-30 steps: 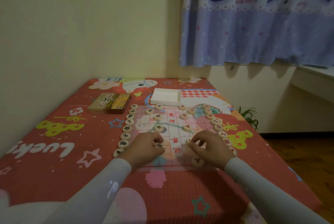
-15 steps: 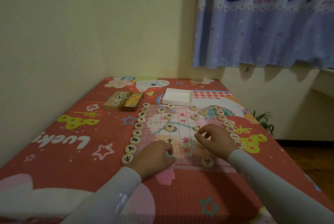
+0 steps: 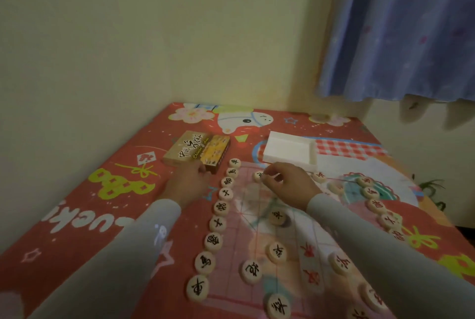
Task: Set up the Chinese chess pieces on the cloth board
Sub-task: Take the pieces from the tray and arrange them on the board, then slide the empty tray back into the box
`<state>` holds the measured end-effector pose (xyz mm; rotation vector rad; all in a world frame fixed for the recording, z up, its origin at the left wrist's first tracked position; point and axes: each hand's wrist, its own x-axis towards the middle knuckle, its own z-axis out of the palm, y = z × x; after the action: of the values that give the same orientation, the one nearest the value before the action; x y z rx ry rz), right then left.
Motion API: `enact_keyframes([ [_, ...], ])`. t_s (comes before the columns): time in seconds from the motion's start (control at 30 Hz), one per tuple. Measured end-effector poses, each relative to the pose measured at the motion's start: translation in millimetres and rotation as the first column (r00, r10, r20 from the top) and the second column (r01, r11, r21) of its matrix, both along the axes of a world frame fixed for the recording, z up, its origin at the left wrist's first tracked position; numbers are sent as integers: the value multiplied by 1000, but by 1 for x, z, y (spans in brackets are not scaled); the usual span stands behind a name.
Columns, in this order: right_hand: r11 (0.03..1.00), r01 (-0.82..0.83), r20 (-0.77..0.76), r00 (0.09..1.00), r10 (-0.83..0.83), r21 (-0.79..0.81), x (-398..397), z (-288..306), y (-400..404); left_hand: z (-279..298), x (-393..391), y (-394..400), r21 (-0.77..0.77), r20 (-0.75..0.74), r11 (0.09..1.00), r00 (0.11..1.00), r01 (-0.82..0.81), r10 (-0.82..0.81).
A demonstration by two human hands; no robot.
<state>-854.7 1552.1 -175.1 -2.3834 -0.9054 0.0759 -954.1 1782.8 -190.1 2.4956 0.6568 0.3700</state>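
- Two hands work at the board's far end: the right hand (image 3: 288, 185) curls its fingertips (image 3: 268, 173) in a pinch on a piece (image 3: 258, 176) at the far edge; the left hand (image 3: 186, 185) lies just off the board beside the box (image 3: 196, 151), fingers bent, though whether they touch or grip it I cannot tell.
- Both arms wear smooth pale grey sleeves (image 3: 385, 262).
- The pieces are flat, round, pale wooden discs with inked characters. Black ones form a column (image 3: 221, 215) along the board's left edge, running from near to far; red ones (image 3: 376, 206) line the right edge.
- Other discs (image 3: 276, 252) sit within the grid.
- The board (image 3: 259, 239) is thin pinkish cloth with fine lines and red characters, its long axis running away from the viewer.
- It lies on a red cartoon-print bedcover (image 3: 90, 215).
- A shallow white tray (image 3: 289, 151) sits just past the board.
- The box is brown printed card.
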Motion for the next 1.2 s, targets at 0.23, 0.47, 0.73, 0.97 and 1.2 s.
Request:
enact_keyframes([
  [0.23, 996, -81, -72, 994, 79, -32, 64, -10, 114, -17, 53, 96, 91, -71, 963, 963, -255, 261],
  [0.47, 968, -114, -53, 993, 104, -223, 89, -39, 185, -18, 83, 122, -34, -132, 973, 966, -226, 220],
  [0.73, 941, 34, -180, 983, 29, 336, 110, -13, 165, 3, 130, 107, -179, 225, 956, 936, -234, 271],
  [0.97, 821, 397, -278, 912, -302, 412, 164, -12, 63, 6, 203, 14, -529, 208, 846, 977, 68, 51],
  [1.2, 808, 519, -266, 850, -454, 280, 169, -16, -7, -3, 239, -46, -559, 86, 819, 991, 131, -100],
])
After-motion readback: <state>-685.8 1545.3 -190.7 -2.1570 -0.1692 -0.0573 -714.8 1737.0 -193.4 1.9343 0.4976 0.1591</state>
